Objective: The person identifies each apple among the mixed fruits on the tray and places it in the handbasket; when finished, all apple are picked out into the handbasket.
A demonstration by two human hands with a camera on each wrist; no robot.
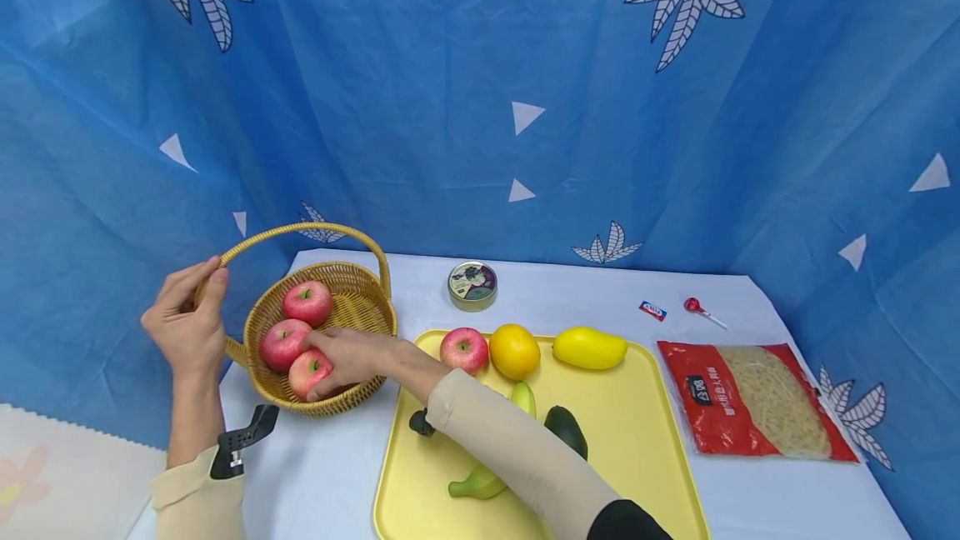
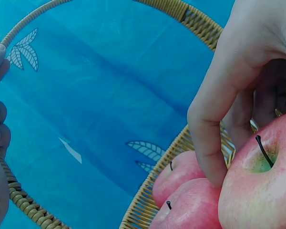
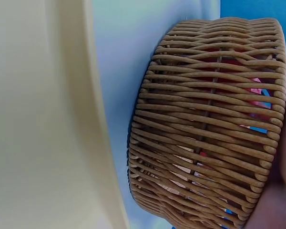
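Observation:
My left hand [image 1: 189, 323] grips the arched handle [image 1: 300, 228] of a yellow wicker basket [image 1: 352, 286] at the table's left. Inside the basket lie three red apples. My right hand [image 1: 351, 359] reaches in over the rim and holds the nearest apple [image 1: 306, 372], its fingers bent round the side. The middle apple [image 1: 281, 343] and the far apple [image 1: 307, 302] lie just behind. In the left wrist view, a bent finger touches the large apple [image 2: 262, 176]. The right wrist view shows mostly the woven basket wall [image 3: 209, 119], which hides the grasp.
A yellow tray [image 1: 637, 440] beside the basket carries an apple [image 1: 463, 350], an orange [image 1: 514, 352], a mango [image 1: 590, 348], a banana [image 1: 480, 483] and a dark green fruit [image 1: 566, 430]. A round tin [image 1: 472, 286], wrapped candy [image 1: 653, 310], lollipop [image 1: 703, 312] and red noodle bag [image 1: 757, 400] lie around it.

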